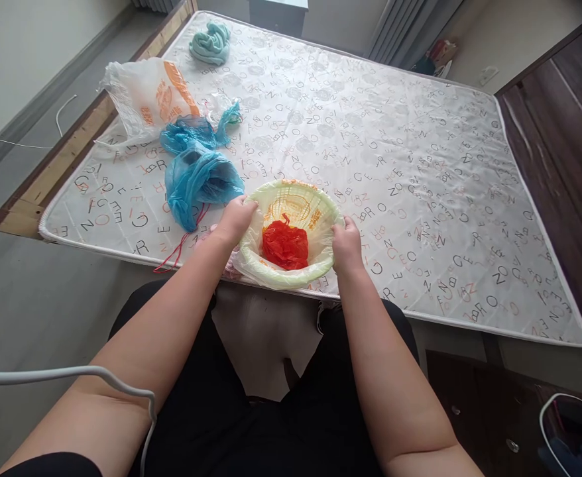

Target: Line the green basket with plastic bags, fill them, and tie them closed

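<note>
A round, pale green basket [333, 202] lined with a thin plastic bag [256, 265] is held at the near edge of the mattress. My left hand [238, 217] grips its rim on the left, fingers partly hidden behind it. On the opposite side my right hand [347, 244] is closed around the rim and the bag's folded edge. Inside lies a crumpled red plastic bag [286, 245]. The liner carries orange print, and the basket's lattice shows through it. Just left of the basket sits a crumpled blue plastic bag [196, 182].
The mattress [400, 165] has a printed letter pattern. A white and orange plastic bag [146, 96] and a folded teal cloth [210, 43] lie at its left side. Red string [176, 255] trails near the front edge. A white cable [107, 376] crosses my left arm.
</note>
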### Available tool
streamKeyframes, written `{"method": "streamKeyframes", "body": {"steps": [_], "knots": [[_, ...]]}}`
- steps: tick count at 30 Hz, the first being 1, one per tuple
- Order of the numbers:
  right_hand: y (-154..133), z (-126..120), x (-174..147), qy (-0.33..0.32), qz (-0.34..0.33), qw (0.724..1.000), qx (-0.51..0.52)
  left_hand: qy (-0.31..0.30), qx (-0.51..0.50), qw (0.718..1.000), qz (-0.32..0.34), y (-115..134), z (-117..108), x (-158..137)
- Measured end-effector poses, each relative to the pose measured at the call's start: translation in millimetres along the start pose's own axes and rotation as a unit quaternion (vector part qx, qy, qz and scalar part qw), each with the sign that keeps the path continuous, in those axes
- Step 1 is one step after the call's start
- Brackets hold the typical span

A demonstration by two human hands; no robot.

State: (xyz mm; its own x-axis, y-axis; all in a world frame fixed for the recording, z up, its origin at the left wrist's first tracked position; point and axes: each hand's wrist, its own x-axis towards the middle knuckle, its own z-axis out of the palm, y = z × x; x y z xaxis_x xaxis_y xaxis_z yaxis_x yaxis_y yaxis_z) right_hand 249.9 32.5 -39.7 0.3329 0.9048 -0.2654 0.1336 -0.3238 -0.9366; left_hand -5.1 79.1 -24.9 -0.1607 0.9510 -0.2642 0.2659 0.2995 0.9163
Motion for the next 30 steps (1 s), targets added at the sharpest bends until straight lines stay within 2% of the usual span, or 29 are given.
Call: {"method": "streamKeyframes", "body": {"steps": [25,30], "knots": [[6.0,-0.8,3.4,0.005,0.003,1.000,0.021,0.002,-0.008,1.000,-0.002,-2.0,0.0,1.2],[5.8,-0.2,3.2,0.006,0.009,0.999,0.051,-0.001,-0.010,1.000,-0.006,-1.3,-0.4,0.8]]}}
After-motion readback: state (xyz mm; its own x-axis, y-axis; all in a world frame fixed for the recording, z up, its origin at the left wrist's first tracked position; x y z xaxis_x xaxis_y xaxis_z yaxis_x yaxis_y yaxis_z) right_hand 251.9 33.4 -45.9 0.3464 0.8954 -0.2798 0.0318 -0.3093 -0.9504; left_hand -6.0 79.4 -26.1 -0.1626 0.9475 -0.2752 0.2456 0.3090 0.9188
